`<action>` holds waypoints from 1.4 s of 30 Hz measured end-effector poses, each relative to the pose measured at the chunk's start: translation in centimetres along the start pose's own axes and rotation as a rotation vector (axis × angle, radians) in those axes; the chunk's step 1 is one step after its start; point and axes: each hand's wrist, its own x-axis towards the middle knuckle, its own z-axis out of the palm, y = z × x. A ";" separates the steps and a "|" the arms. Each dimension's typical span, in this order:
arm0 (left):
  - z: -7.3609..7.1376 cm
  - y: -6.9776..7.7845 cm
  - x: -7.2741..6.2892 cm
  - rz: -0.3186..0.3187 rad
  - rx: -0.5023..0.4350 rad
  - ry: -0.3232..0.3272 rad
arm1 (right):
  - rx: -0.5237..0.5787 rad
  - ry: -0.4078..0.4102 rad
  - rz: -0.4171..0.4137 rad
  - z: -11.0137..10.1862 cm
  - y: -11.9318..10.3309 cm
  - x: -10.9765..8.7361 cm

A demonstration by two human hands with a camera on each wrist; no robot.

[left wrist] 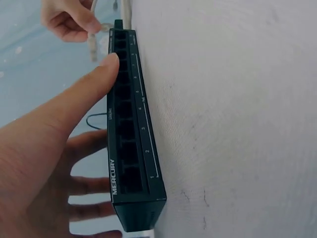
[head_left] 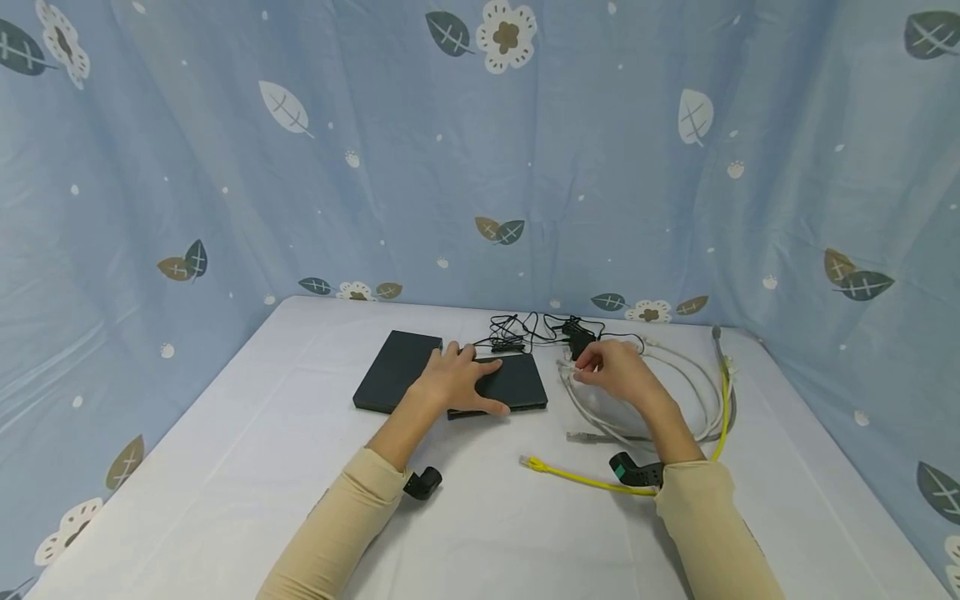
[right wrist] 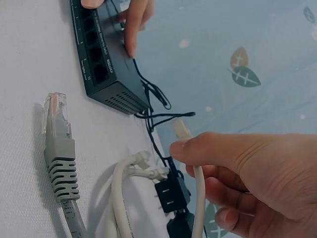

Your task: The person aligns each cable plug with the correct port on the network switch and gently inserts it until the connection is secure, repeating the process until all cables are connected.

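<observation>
The head view shows first a blue curtain (head_left: 405, 125), soft cloth with printed leaves and flowers, which surrounds the tabletop (head_left: 217, 442) at the back and on both sides. The tabletop wears a white cloth of fine weave; its back edge is close to the curtain, its side edges run slanting, and the room for moving is widest at the left and in front. Two sleeves in beige cloth come in from below.

Near the back lie two flat black boxes. The left box (head_left: 393, 371) is side by side with the network switch (head_left: 519, 385), which sits around the middle of the tabletop. This switch has straight edges, a row of square ports on its front, the word MERCURY, and small vent holes in one side.

The left hand (head_left: 453, 379) lies over the switch, its grip spread with the fingers apart, the thumb at the front edge. The right hand (head_left: 618, 371), to the right of the switch, has its grip together, pinching a white cable (right wrist: 199, 203) just below its plug (right wrist: 181, 130), which is apart from the switch.

Other smooth, round white cables curve under the right arm, with a grey cable (head_left: 596, 437) and a yellow cable (head_left: 592, 480), so this side is crowded. Behind the switch are tangled thin black wires (head_left: 508, 333) and a small, blocky adapter (head_left: 580, 340).
</observation>
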 end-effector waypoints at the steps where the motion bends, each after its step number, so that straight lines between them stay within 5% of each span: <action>1: 0.0 0.0 0.0 0.010 -0.009 0.008 | 0.003 0.006 -0.002 0.0 0.0 0.0; 9: 0.3 -1.0 0.3 0.145 -0.217 0.005 | 0.021 0.011 0.000 0.0 0.0 0.1; 14: 0.2 -1.8 0.3 0.170 -0.293 -0.015 | 0.004 0.013 -0.023 -0.1 0.1 0.2; 22: 0.0 -1.4 0.3 0.192 -0.257 0.037 | 0.003 0.019 -0.027 0.0 0.5 0.2; 29: 0.3 -0.2 0.5 0.108 -0.153 0.068 | 0.045 0.033 -0.033 -0.1 0.5 0.0; 35: -0.2 0.6 0.0 0.074 -0.110 0.030 | 0.047 0.022 -0.033 0.0 0.5 0.0; 42: -0.6 0.6 -0.5 0.105 -0.135 -0.021 | 0.021 0.013 -0.031 0.2 0.6 0.1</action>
